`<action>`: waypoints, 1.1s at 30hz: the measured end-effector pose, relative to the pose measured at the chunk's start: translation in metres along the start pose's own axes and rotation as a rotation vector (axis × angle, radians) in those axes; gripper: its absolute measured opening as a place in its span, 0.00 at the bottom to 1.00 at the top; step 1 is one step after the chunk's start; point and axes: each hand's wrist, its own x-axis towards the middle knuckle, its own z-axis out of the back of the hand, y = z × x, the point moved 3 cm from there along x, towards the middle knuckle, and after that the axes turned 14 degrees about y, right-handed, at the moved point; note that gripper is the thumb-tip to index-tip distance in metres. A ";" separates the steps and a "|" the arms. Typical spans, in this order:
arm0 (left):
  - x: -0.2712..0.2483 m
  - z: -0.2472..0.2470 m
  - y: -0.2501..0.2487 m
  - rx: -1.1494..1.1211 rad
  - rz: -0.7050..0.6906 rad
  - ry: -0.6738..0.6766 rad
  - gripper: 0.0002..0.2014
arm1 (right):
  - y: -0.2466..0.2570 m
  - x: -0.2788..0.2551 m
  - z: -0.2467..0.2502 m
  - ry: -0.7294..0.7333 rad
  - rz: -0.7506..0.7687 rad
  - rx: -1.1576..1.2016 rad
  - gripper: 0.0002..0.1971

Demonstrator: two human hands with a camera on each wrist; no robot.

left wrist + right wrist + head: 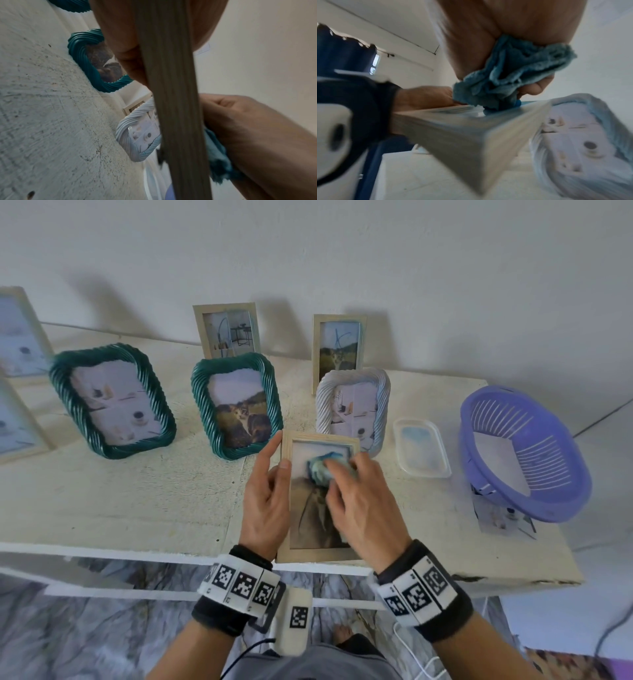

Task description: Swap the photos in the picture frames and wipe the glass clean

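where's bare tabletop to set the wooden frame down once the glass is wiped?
Largest bare patch: front left of the table, between the two green frames and the front edge, left of the left hand. A smaller strip lies between the right hand and the purple basket. The back rows are crowded with standing frames.

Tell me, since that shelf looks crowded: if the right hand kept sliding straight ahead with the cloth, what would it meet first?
Probably the white twisted frame, standing just beyond the wooden frame's top edge, in line with the right hand and cloth. Depth is unclear.
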 end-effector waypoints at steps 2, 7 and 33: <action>0.000 -0.001 -0.001 0.012 -0.004 0.002 0.21 | -0.002 0.006 0.002 -0.035 -0.042 0.017 0.14; 0.001 0.000 -0.002 -0.023 -0.027 0.017 0.21 | 0.016 -0.007 -0.001 0.059 0.179 0.092 0.13; -0.003 0.005 0.005 0.051 -0.068 -0.057 0.25 | 0.002 0.000 0.004 0.028 -0.061 -0.058 0.16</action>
